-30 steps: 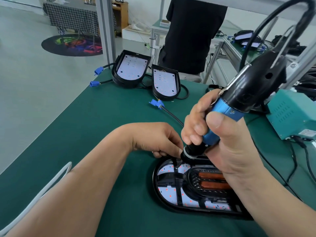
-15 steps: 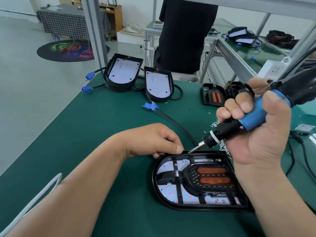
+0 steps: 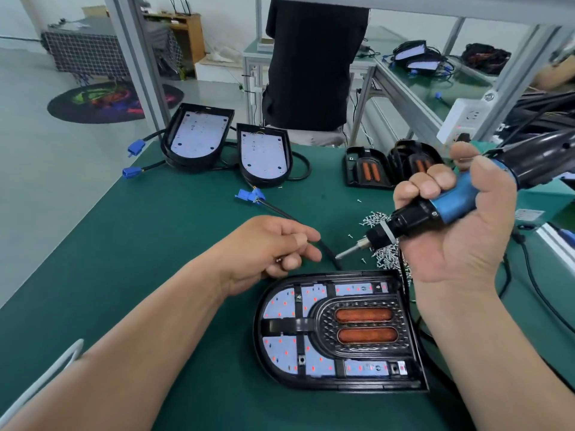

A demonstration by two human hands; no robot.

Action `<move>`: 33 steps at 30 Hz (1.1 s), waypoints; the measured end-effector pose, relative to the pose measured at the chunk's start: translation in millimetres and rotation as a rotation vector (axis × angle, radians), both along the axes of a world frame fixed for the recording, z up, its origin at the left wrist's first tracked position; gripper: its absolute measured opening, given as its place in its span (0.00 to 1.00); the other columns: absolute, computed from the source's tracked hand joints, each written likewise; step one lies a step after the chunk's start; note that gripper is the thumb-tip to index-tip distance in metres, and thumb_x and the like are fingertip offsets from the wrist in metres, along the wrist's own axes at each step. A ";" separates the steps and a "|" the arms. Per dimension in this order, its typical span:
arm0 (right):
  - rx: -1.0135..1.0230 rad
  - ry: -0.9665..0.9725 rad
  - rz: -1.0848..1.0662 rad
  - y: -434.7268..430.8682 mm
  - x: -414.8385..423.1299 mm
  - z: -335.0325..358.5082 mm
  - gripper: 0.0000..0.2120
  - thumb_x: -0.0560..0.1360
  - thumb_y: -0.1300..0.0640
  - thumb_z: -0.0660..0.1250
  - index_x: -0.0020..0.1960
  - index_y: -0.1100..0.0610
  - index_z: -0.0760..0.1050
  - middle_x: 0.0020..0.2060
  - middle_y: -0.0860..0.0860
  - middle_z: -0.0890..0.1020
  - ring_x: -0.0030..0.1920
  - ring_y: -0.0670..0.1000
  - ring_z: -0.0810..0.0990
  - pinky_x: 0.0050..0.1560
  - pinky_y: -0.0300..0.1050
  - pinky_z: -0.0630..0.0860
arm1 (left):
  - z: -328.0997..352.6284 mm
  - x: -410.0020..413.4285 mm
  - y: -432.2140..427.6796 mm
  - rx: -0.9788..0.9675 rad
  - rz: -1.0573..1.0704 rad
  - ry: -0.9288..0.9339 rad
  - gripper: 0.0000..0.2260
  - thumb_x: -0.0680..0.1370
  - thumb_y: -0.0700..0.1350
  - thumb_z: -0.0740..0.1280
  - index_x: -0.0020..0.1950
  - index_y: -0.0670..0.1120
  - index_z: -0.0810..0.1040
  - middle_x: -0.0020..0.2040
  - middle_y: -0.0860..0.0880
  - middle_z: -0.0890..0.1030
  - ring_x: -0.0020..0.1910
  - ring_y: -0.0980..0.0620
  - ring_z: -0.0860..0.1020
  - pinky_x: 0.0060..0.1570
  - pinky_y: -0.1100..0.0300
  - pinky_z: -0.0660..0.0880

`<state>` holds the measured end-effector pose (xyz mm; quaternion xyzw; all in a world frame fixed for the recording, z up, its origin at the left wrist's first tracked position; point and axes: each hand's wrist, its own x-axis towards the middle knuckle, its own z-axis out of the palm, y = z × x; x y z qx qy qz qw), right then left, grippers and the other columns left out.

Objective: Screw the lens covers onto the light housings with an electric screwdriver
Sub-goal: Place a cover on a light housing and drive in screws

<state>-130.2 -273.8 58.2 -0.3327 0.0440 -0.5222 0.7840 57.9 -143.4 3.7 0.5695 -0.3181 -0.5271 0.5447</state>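
Here, holds screwdriver (image 3: 451, 208) in right grip (image 3: 460, 244), tail cut off at frame edge, bit near screws (image 3: 385, 259). Curls left grip (image 3: 267, 244) by cable (image 3: 326, 251); cannot tell if pinching anything. Shows near housing (image 3: 342, 385) on counter (image 3: 155, 244) below both grips, cover (image 3: 364, 328) fitted; two bare housings (image 3: 196, 135) (image 3: 264, 157) far back; two spare covers (image 3: 367, 169) (image 3: 417, 160) far right.

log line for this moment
right hand grips electric screwdriver | bit clear of lens cover | left hand curled near light housing | screws piled nearby

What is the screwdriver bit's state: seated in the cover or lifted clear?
Lifted clear. The bit hangs past the far edge of the cover, touching no screw hole; the right hand grips the screwdriver.
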 end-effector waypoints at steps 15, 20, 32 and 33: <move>0.044 0.006 -0.024 -4.0 2.5 -10.5 0.05 0.82 0.56 0.63 0.55 0.55 0.76 0.37 0.49 0.72 0.36 0.48 0.72 0.46 0.44 0.75 | -1.6 -0.5 0.0 0.022 -0.003 0.120 0.12 0.86 0.42 0.64 0.58 0.36 0.83 0.38 0.49 0.78 0.31 0.57 0.67 0.26 0.68 0.62; 0.053 -0.002 -0.043 -6.4 1.4 -11.3 0.04 0.82 0.56 0.64 0.55 0.55 0.76 0.37 0.49 0.72 0.36 0.48 0.72 0.45 0.45 0.75 | 0.8 -0.1 1.9 0.014 -0.049 0.092 0.11 0.85 0.32 0.61 0.63 0.35 0.80 0.45 0.44 0.83 0.32 0.56 0.69 0.27 0.68 0.65; 0.091 -0.039 -0.109 -2.8 0.4 -5.5 0.04 0.83 0.55 0.66 0.54 0.55 0.76 0.38 0.49 0.74 0.37 0.48 0.74 0.47 0.46 0.78 | -0.6 -2.8 1.3 -0.086 -0.068 0.036 0.05 0.79 0.36 0.71 0.50 0.43 0.86 0.47 0.41 0.85 0.31 0.56 0.69 0.26 0.69 0.63; 0.089 -0.037 -0.110 -1.8 0.7 -5.0 0.04 0.83 0.55 0.66 0.54 0.55 0.77 0.38 0.49 0.74 0.37 0.48 0.74 0.48 0.46 0.78 | 0.2 -2.9 1.7 -0.087 -0.074 0.036 0.06 0.79 0.35 0.71 0.50 0.44 0.87 0.47 0.41 0.86 0.31 0.56 0.69 0.26 0.69 0.63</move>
